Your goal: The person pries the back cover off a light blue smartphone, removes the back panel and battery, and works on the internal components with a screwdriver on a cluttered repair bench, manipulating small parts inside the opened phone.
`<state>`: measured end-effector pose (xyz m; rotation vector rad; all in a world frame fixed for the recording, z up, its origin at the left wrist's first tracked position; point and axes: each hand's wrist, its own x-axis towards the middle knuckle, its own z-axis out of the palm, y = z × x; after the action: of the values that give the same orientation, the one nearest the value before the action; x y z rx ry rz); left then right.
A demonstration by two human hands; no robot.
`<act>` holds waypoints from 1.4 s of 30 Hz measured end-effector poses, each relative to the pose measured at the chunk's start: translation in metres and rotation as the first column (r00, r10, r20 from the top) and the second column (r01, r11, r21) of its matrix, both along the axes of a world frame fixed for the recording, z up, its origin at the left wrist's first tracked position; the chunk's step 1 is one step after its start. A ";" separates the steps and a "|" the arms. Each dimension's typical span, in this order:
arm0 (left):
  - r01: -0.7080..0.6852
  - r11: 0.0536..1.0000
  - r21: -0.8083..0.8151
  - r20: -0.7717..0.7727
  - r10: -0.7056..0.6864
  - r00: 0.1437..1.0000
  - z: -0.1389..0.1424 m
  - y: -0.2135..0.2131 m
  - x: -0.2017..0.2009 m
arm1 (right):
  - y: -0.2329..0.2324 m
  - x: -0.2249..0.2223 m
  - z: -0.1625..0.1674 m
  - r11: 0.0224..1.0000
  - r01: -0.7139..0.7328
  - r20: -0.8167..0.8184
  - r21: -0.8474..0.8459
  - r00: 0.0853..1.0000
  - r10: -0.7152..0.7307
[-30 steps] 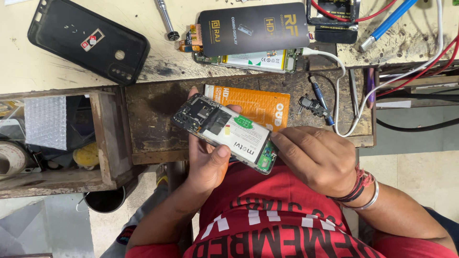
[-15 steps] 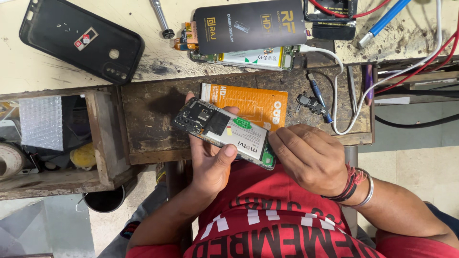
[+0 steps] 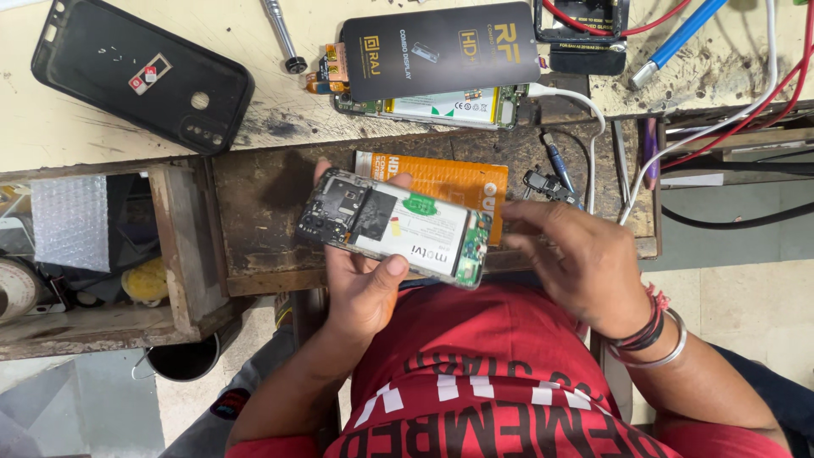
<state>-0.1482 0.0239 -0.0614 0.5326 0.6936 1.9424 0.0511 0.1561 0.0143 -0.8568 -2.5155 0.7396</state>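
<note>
We grip the opened phone (image 3: 393, 227) in our left hand (image 3: 365, 284) above the wooden tray (image 3: 263, 203), while our right hand (image 3: 572, 263) has just lifted off its lower end, fingers loose and empty, leaving the battery and board exposed.

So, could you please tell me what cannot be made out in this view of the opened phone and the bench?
Head view only:
- Opened phone: its underside is hidden, facing the left hand.
- Right hand: fingertips near the phone's end; contact unclear.
- Second opened phone: mostly covered by a black box.
- Blue tool: cut off by the top edge.
</note>
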 end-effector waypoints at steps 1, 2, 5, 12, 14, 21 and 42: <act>-0.005 1.000 -0.023 -0.031 0.004 1.000 0.002 0.000 -0.002 | 0.002 0.003 -0.004 0.999 0.034 0.002 -0.032 0.999 -0.034; -0.011 0.999 -0.043 -0.063 0.008 0.998 0.003 0.000 -0.004 | 0.004 0.005 -0.007 0.996 0.069 0.003 -0.062 0.998 -0.069; -0.017 0.992 -0.127 -0.169 -0.004 0.986 0.008 0.000 -0.009 | 0.006 0.011 -0.017 0.977 0.135 -0.027 -0.163 0.990 -0.141; -0.002 0.952 -0.305 -0.227 -0.071 0.971 0.005 0.012 -0.012 | 0.009 0.018 -0.031 0.947 0.196 -0.036 -0.254 0.977 -0.212; 0.004 0.939 -0.345 -0.234 -0.090 0.968 0.004 0.015 -0.013 | 0.010 0.020 -0.034 0.947 0.201 -0.040 -0.251 0.975 -0.218; -0.085 0.889 -0.451 -0.579 -0.219 0.785 0.017 0.018 -0.035 | 0.014 0.024 -0.037 0.925 0.310 0.008 -0.217 0.949 -0.316; -0.102 0.941 -0.322 -0.915 -0.337 -0.224 0.021 0.044 -0.073 | 0.030 0.021 -0.031 0.909 0.213 0.229 0.359 0.924 -0.307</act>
<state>-0.2209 0.0674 -0.0404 2.0086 1.8084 0.6414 0.0718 0.1862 -0.0169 -1.2134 -2.5804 0.1073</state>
